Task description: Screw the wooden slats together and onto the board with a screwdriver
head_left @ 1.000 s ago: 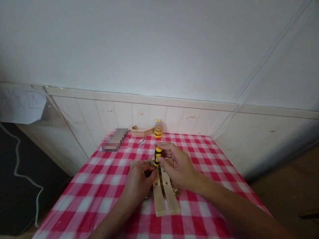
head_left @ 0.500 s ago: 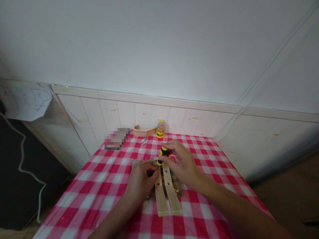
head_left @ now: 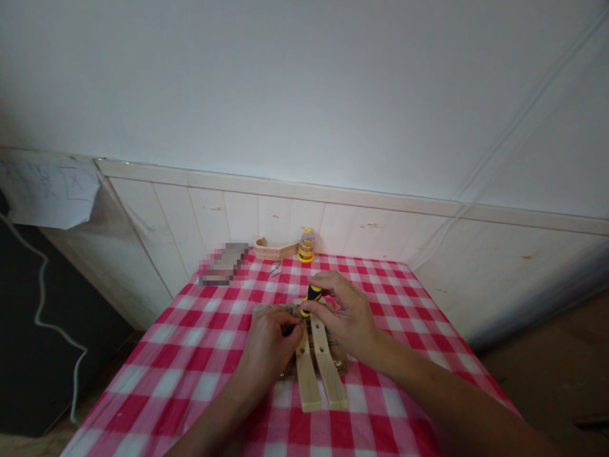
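Observation:
My right hand (head_left: pixel 345 316) is closed round a small yellow and black screwdriver (head_left: pixel 311 296), which leans over the top ends of two pale wooden slats (head_left: pixel 316 368). The slats lie side by side on a flat wooden piece (head_left: pixel 266 311) on the red and white checked tablecloth (head_left: pixel 200 355). My left hand (head_left: pixel 269 346) rests on the left slat with its fingers pinched together at the screwdriver's tip; what they hold is hidden.
At the table's far edge stand a yellow-based clear jar (head_left: pixel 306 245) and a curved wooden part (head_left: pixel 271 249). A blurred flat object (head_left: pixel 222 265) lies at the far left, small metal bits (head_left: pixel 274 270) near it. White wall panelling rises behind.
The screwdriver has tipped from nearly upright to leaning right and has come lower in my right hand. My left hand has stayed put on the slats.

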Motion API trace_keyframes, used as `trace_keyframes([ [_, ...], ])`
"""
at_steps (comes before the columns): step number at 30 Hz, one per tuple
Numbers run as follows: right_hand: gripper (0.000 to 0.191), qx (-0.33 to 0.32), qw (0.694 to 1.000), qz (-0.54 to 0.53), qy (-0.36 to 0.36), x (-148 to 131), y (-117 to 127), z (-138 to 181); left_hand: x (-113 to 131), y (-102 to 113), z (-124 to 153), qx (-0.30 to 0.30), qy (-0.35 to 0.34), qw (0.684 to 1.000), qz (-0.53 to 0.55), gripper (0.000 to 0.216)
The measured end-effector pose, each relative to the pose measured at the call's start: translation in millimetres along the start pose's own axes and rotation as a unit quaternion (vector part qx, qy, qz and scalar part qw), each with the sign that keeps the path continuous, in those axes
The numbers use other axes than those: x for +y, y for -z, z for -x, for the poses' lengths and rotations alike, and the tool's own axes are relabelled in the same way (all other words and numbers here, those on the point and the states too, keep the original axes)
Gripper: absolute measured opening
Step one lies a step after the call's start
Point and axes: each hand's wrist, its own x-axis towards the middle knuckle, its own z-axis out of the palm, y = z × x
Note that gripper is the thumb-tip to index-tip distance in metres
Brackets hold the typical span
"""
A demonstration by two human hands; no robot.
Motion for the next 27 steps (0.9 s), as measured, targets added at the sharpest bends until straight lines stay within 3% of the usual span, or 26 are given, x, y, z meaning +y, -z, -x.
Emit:
trace_keyframes([
  [11,0.041,-0.032,0.999,0.019,0.004,-13,4,0,0,1,-1,0.0,-0.008,1.0,-0.01,0.021],
  [20,0.028,0.006,0.999,0.005,-0.043,-2,1,0,1,0,0,0.0,0.005,1.0,-0.009,0.021],
  [27,0.036,-0.029,0.999,0.01,0.044,-11,4,-5,1,1,-1,0.003,-0.006,1.0,-0.016,0.021],
])
